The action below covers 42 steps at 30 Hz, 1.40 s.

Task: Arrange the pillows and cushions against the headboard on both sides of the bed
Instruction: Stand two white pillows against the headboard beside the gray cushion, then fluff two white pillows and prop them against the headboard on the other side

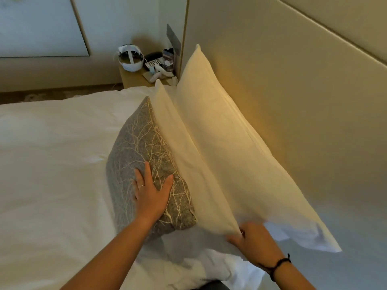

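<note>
A grey cushion (136, 151) with a pale branch pattern leans against two white pillows. The front pillow (188, 155) stands behind the cushion, and the back pillow (230, 130) rests on the beige headboard (293, 84). My left hand (150, 193) lies flat on the cushion's face with fingers spread. My right hand (251, 243) grips the near lower corner of the front pillow, its fingertips hidden under the fabric.
White bedding (52, 164) covers the bed to the left and in front. A wooden nightstand (134, 80) at the far side carries a white headset, a phone and small items. A framed picture (41, 26) hangs on the wall.
</note>
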Each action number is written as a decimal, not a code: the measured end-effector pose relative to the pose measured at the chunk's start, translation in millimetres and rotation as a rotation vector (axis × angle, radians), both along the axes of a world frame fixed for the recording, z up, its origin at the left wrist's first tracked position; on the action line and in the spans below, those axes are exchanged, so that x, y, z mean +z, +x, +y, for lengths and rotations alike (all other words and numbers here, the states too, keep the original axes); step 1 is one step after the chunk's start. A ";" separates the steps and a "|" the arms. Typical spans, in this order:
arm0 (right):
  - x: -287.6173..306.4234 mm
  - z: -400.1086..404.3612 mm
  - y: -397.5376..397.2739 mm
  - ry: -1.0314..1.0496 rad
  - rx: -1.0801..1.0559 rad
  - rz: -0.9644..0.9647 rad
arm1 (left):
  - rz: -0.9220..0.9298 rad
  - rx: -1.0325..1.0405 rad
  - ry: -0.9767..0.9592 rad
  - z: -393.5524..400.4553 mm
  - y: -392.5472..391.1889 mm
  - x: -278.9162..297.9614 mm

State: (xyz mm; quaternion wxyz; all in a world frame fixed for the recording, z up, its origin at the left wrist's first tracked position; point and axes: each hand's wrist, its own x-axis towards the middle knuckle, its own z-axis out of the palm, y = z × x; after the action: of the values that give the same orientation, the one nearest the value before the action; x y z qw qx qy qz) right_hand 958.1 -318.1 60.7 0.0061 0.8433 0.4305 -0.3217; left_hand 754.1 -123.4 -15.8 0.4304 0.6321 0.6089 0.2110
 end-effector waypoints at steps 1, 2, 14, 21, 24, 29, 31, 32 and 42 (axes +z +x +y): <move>1.0 -8.1 3.4 -0.034 -0.002 0.029 | 0.007 -0.003 -0.007 0.1 0.0 0.9; 2.9 -15.0 7.8 -0.042 -0.002 0.066 | 0.015 -0.006 -0.012 0.7 0.1 1.6; 9.6 -55.5 40.5 0.060 0.030 0.028 | 0.113 0.013 -0.088 2.1 16.2 5.8; 20.8 -70.2 47.5 0.039 -0.006 0.118 | 0.131 0.004 -0.029 -28.8 17.5 6.5; 16.8 -76.5 40.9 0.121 -0.044 0.133 | 0.189 -0.035 0.041 -51.8 21.7 7.8; 6.8 -113.9 34.0 0.301 -0.193 0.152 | 0.389 -0.237 0.198 -101.5 37.0 11.6; 0.6 -140.7 36.3 0.350 -0.284 0.176 | 0.469 -0.329 0.250 -128.0 48.5 15.8; -2.9 -156.4 39.2 0.368 -0.328 0.186 | 0.502 -0.378 0.277 -142.9 55.9 18.6; -36.2 -338.8 41.3 0.368 -0.705 0.193 | 0.397 -1.401 0.357 -305.1 129.7 30.6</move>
State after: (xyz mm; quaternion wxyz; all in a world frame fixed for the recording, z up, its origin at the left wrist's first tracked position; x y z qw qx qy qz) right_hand 999.4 -656.9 24.6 -0.2958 0.8922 0.1642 -0.2992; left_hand 883.7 -428.6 14.8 0.2371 0.9582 0.0866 -0.1347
